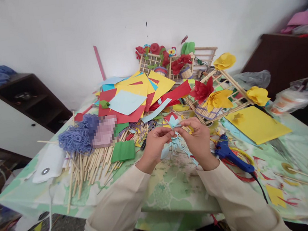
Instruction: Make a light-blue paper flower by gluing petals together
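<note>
Close together above the table, my two hands pinch a small paper flower (174, 121) with pale blue petals and some red at its top. My left hand (156, 144) has thumb and forefinger closed at the flower's left side. From the right, my right hand (197, 139) grips its base with closed fingertips. A thin stem seems to hang down below the fingers. Light blue paper scraps lie beneath the hands. A blue hot glue gun (233, 154) rests just right of my right hand, and a green crepe paper piece (122, 150) lies left of my left hand.
Bamboo sticks (86, 168) and purple yarn (75, 136) lie at the left, beside a white power bank (49, 166). Coloured paper sheets (128, 100) pile up behind. Stick frames with red and yellow paper flowers (219, 100) stand at the back right. A yellow sheet (259, 125) lies right.
</note>
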Demonstrator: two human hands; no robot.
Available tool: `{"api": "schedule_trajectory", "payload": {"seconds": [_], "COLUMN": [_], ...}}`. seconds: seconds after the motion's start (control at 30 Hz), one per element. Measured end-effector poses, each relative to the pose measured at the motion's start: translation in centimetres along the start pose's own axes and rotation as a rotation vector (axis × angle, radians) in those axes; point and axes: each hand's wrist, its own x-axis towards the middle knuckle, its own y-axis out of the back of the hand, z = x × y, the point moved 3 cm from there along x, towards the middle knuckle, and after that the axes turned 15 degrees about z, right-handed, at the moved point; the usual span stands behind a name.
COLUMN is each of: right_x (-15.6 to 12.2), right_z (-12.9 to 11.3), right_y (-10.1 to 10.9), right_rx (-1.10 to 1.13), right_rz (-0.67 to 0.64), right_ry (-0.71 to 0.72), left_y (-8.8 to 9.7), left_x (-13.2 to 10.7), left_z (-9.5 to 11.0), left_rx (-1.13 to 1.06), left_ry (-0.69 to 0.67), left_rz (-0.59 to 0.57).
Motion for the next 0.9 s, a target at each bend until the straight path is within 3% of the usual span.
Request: {"api": "schedule_trajectory", "payload": {"seconds": [0.17,0.33,0.67,0.9], "right_x": [-0.1,-0.7,-1.9,-2.1], "right_z": [-0.6,-0.8,-0.8,-0.6], "right_y": [0.4,1.0,0.9,1.0], "right_rx": [-0.037,-0.045,0.163,0.22], "right_rz": [-0.007,0.034,-0.029,-0.045], "right_ry": [0.017,-0.029,0.067,0.032], "left_y": [0.3,0.9,0.9,0.8], "left_x": [-0.6,-1.3,-1.2,-1.4], "left_z": [1.2,1.8,1.4,1.3], "left_rx": [0.134,0.225,0.204,0.229], "left_ry": [-0.29,-0.56,-0.844,-0.894], "left_rz": [0.091,0.077,0.003,-0.017]}}
